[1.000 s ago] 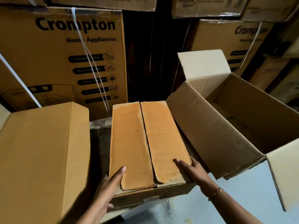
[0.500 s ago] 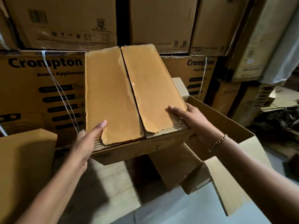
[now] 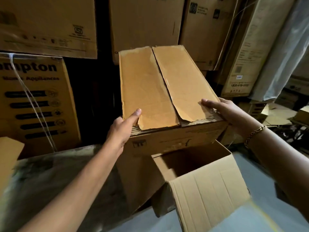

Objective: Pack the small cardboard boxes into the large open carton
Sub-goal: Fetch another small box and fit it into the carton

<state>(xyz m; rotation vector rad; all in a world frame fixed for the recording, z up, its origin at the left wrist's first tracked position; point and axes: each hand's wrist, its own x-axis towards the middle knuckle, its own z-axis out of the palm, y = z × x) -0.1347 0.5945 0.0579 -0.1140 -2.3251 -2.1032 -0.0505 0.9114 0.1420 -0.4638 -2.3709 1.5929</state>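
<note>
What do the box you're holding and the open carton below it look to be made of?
The held box: matte brown corrugated cardboard, apparently; fluting shows where its top facing is torn at the near edge. The open carton: likely the same, paler and unprinted; ridges line its flap.

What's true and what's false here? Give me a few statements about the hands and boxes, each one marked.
1. Both hands hold the small box, the left hand and the right hand each at a near corner. True.
2. The small box's top flaps stand wide open. False: they lie closed and meet along a centre seam.
3. The small box sits inside the large open carton. False: it is held up above the carton, not yet inside.
4. A bracelet is on the right wrist. True.
5. The large carton is taped shut. False: its flaps are folded out and the inside shows.
</note>
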